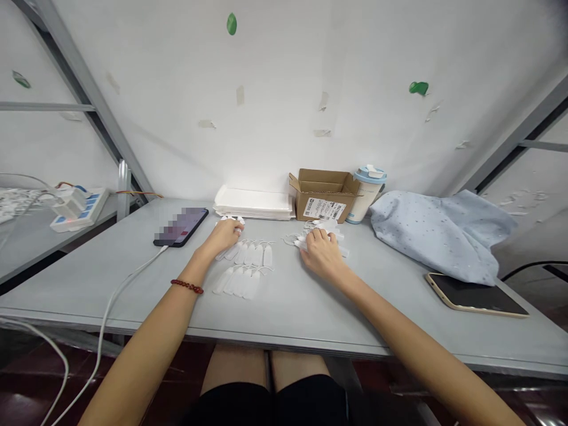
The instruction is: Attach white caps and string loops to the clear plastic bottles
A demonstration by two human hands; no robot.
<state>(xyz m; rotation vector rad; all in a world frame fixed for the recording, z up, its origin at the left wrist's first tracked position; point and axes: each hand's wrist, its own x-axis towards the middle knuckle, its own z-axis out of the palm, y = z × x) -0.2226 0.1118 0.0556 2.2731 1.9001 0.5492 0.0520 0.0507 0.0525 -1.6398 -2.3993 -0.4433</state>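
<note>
Two rows of white translucent tag-like pieces with thin white loops lie on the grey table; one such piece (267, 256) ends the upper row, and the lower row (242, 283) fans out nearer me. My left hand (225, 236), with a red bead bracelet at the wrist, bends its fingers over more white pieces (233, 218) behind the upper row. To the right, my right hand (323, 251) curls over a loose pile of the same white pieces (327, 225). Its fingertips close on some of them, partly hidden beneath the hand.
Behind my hands stand a stack of white trays or sheets (254, 203), an open cardboard box (326, 195) and a lidded cup (364, 192). A blue cloth (437, 231) partly covers a phone (477, 294) at right. A phone (181, 227) with a white cable (119, 290) lies left.
</note>
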